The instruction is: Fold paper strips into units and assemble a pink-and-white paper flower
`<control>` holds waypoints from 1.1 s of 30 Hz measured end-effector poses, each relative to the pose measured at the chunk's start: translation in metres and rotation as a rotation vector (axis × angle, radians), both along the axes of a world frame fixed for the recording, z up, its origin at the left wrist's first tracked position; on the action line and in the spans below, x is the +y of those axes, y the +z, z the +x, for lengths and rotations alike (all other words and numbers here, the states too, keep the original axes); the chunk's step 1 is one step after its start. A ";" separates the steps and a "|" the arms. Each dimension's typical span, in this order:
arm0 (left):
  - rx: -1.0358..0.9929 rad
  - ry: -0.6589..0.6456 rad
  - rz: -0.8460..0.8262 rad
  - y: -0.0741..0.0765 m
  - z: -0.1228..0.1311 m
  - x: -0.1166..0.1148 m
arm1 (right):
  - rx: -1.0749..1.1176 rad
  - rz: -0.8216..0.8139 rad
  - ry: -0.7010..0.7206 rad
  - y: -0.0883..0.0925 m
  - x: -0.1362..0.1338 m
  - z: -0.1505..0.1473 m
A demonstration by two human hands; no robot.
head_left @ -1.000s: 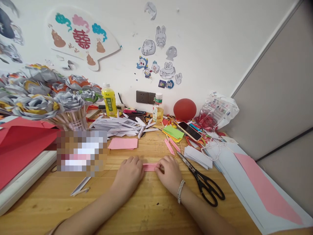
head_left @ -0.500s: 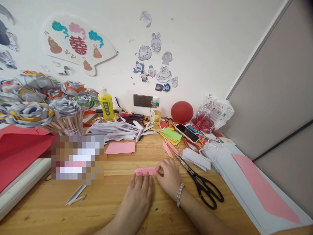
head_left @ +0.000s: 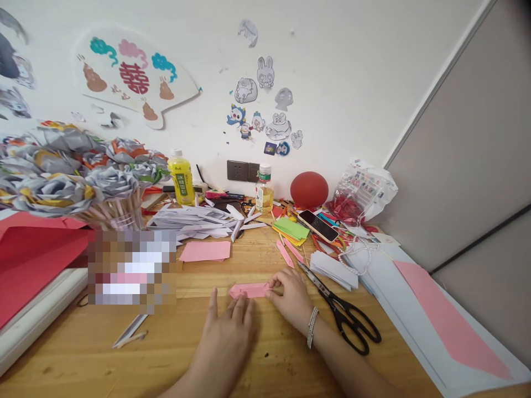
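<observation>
Wooden table (head_left: 166,348), cluttered along the back. Spare pink sheet (head_left: 205,250) lies flat, well behind the work. Black scissors (head_left: 340,309) lie just right of the right wrist, untouched.

Left hand (head_left: 228,331) is flat on the wood, fingers slightly spread, tips at the near edge of the folded pink strip (head_left: 249,289). Right hand (head_left: 292,301) pinches the strip's right end.

The strip sits centre-front, flat on the table. Judgement: near weightless, thin, stiff only along its creases, slides on wood and dents easily. Best pinned flat with fingertips and gripped at an end, not mid-span.
</observation>
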State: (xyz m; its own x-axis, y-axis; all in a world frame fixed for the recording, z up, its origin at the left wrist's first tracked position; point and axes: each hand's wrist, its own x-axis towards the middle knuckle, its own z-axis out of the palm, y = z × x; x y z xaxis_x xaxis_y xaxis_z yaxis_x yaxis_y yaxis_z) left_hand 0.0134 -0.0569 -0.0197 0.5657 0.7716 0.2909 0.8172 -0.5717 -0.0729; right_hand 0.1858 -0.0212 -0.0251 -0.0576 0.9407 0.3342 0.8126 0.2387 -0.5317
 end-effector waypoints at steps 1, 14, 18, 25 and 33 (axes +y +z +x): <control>0.010 0.005 0.012 0.001 -0.001 0.001 | -0.006 0.011 0.006 0.000 -0.001 0.000; 0.083 -0.041 0.183 -0.001 -0.008 0.011 | -0.495 0.280 0.329 0.010 -0.007 -0.005; 0.069 -0.065 0.155 0.002 -0.010 0.012 | -0.520 0.289 0.371 0.011 -0.005 -0.006; 0.125 -0.192 0.074 0.019 -0.020 0.037 | -0.612 0.401 0.367 0.000 -0.002 -0.007; 0.124 -0.251 -0.052 0.013 -0.027 0.056 | -0.519 0.351 0.360 -0.001 -0.001 -0.004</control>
State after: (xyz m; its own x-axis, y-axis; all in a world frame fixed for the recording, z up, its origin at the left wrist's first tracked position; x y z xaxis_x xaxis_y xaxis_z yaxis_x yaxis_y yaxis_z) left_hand -0.0131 -0.0006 -0.0070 0.7695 0.6151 0.1717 0.6366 -0.7604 -0.1287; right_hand 0.1815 -0.0225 -0.0265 -0.5773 0.6758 0.4584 0.7784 0.6250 0.0590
